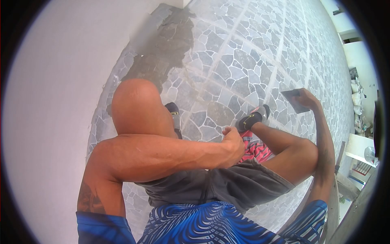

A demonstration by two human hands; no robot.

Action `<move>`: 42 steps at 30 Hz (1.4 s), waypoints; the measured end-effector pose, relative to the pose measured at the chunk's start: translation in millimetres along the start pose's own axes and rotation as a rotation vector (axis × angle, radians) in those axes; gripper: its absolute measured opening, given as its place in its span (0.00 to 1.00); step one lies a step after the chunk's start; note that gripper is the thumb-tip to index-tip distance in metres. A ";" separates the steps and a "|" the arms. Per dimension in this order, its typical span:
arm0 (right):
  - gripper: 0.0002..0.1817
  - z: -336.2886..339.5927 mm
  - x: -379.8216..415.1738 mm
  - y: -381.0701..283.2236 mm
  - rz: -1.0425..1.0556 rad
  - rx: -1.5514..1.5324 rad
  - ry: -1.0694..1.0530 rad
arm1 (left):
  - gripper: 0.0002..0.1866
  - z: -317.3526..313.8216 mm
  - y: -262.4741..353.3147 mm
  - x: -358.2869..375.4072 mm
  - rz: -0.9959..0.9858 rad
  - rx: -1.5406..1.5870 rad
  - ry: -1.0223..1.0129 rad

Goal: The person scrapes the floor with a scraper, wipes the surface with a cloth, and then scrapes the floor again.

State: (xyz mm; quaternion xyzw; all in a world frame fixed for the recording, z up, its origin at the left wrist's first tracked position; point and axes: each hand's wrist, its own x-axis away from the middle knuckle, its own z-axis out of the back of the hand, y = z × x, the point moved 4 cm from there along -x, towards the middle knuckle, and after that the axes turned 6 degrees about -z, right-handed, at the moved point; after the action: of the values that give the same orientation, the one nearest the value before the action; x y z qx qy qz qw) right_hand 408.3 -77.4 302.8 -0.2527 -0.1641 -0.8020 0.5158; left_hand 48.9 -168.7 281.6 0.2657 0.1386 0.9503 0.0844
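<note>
My right hand [307, 99] is closed on the handle of a flat trowel [295, 101], held out to the right over the stone-patterned floor [248, 61]. The trowel's grey blade hangs tilted below my fingers. My left arm crosses my raised left knee [136, 101], and my left hand [233, 147] is curled shut between my legs. Just beside it shows a red patterned cloth [258, 152], partly hidden by the hand. Whether my left fingers hold anything, I cannot tell. Ahead on the left, a wet grey mortar patch [172, 40] covers some of the stones.
A white wall [61, 105] rises along the left, meeting the floor near the mortar. My shoes, the right one [250, 120] plainly in view, stand on the floor. At the far right are sacks or rubble [357, 99], a white ledge [359, 148] and wooden boards [353, 211].
</note>
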 end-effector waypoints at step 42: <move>0.22 -0.2 6.6 -3.3 -0.009 -0.016 0.011 | 0.16 1.3 -0.6 2.6 0.019 0.018 -0.014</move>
State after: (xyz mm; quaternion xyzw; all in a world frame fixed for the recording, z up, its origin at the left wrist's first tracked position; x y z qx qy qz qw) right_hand 403.0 -81.1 306.4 -0.2514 -0.1560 -0.8071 0.5110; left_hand 47.5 -167.3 283.7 0.2746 0.1441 0.9478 0.0742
